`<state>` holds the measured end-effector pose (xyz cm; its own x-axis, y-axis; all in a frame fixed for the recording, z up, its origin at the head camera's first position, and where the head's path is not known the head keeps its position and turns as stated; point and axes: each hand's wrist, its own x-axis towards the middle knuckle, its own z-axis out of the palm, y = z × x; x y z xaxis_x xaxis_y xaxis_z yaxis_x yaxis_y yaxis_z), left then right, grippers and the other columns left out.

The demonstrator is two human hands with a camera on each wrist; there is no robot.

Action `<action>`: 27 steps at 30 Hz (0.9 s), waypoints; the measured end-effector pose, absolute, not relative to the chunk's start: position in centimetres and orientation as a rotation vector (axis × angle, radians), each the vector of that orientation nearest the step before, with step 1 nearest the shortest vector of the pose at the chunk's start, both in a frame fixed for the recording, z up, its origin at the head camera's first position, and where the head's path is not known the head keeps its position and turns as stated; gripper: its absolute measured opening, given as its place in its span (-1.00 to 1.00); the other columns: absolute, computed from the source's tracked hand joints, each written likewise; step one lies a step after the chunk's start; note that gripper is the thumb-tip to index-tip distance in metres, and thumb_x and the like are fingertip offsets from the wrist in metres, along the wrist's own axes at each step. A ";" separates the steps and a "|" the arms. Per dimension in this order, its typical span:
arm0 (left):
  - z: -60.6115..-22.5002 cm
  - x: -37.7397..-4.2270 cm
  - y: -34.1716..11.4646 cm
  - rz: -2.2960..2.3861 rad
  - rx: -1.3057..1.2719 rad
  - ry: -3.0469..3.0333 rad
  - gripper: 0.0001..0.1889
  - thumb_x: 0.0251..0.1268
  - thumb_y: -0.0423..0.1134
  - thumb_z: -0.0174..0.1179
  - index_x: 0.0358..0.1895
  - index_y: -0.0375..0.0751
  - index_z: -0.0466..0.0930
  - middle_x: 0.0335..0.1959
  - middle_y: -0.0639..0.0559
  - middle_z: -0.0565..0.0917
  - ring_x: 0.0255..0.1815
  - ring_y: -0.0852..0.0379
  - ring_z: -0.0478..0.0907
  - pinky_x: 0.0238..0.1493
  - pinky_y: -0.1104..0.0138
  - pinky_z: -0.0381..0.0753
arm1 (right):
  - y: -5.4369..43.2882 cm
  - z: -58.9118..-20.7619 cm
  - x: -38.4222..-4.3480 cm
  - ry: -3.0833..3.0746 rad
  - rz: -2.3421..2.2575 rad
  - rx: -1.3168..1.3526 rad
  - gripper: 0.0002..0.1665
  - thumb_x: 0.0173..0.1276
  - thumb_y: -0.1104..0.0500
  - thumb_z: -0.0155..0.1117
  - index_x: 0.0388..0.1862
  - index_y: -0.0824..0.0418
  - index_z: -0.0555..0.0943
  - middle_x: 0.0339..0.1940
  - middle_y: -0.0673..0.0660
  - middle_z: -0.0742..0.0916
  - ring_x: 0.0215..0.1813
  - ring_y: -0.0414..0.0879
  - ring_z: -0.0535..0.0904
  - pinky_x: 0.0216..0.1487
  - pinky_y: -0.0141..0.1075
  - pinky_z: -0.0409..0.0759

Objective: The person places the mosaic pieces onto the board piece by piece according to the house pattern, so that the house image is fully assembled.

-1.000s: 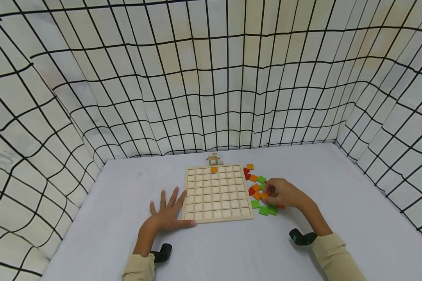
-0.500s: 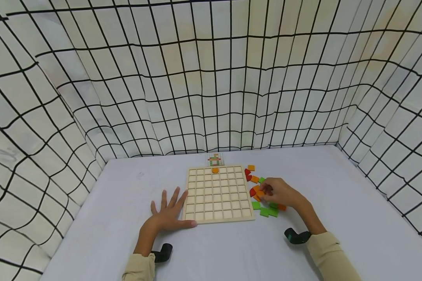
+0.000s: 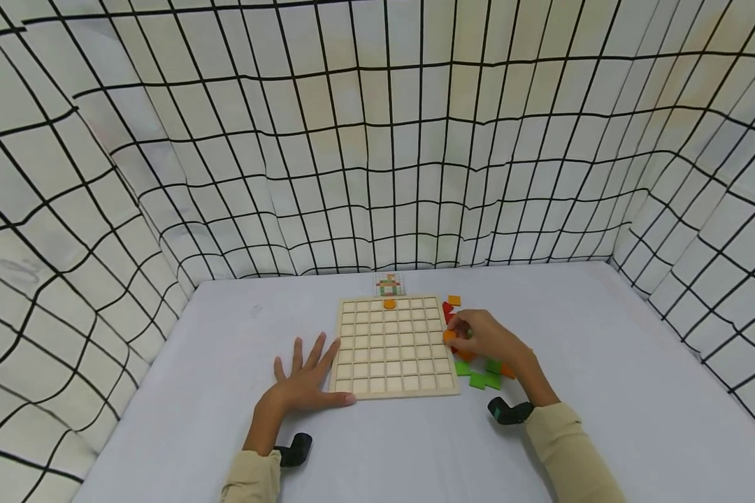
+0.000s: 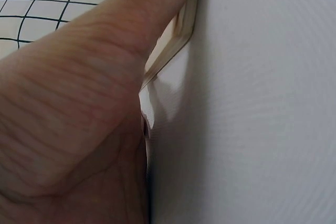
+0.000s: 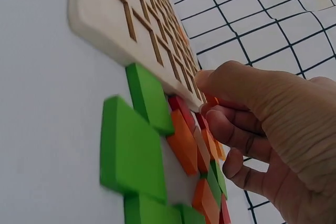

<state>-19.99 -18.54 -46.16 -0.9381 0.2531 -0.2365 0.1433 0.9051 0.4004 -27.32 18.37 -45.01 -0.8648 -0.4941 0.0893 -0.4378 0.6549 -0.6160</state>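
Observation:
A wooden grid board (image 3: 390, 349) lies flat on the white table, its cells bare except for an orange round tile (image 3: 389, 304) in the far row. My left hand (image 3: 305, 384) is spread at the board's near left corner, fingertips against the left edge and thumb along the front edge. In the left wrist view, the thumb (image 4: 157, 3) reaches over the corner. Thumb and fingers of my right hand (image 3: 487, 335) pinch an orange tile (image 3: 449, 337) at the board's right edge. The right wrist view shows only a sliver of that tile (image 5: 211, 99) behind the thumb.
Beside the board's right edge lie loose green tiles (image 5: 131, 148), orange tiles (image 5: 184, 142) and red tiles (image 3: 447, 307), partly under my right hand. A small pattern card (image 3: 389, 284) sits behind the board. A black grid net (image 3: 390, 175) stands around the table.
My right hand has lifted the orange tile from the pile and carried it left to the board's right edge. My left hand stays in place.

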 end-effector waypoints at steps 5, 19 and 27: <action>-46.0 -20.0 -18.5 0.559 0.296 2.779 0.20 -0.06 0.47 0.26 0.60 0.06 -0.15 0.63 -0.12 -0.32 0.54 -0.40 -0.63 0.28 -0.45 -0.55 | 17.6 -45.3 -28.1 2.793 -1.041 -0.820 -0.77 0.27 0.16 0.39 -0.17 0.25 0.64 -0.36 0.01 0.66 -0.33 -0.19 0.49 -0.30 -0.41 0.52; -45.5 -19.7 -18.4 0.571 0.296 2.765 0.19 -0.05 0.42 0.30 0.59 0.04 -0.14 0.63 -0.15 -0.31 0.54 -0.42 -0.61 0.27 -0.46 -0.55 | 15.0 -46.1 -30.3 2.839 -1.116 -0.757 -0.73 0.31 0.14 0.37 -0.11 0.29 0.63 -0.37 0.07 0.67 -0.35 -0.17 0.53 -0.34 -0.40 0.54; -45.7 -19.8 -18.4 0.552 0.295 2.767 0.19 -0.04 0.45 0.28 0.60 0.06 -0.15 0.63 -0.12 -0.31 0.54 -0.41 -0.61 0.28 -0.46 -0.53 | 13.7 -46.8 -31.0 2.878 -1.138 -0.801 -0.71 0.31 0.20 0.37 -0.08 0.36 0.62 -0.29 0.17 0.70 -0.30 -0.13 0.58 -0.28 -0.36 0.58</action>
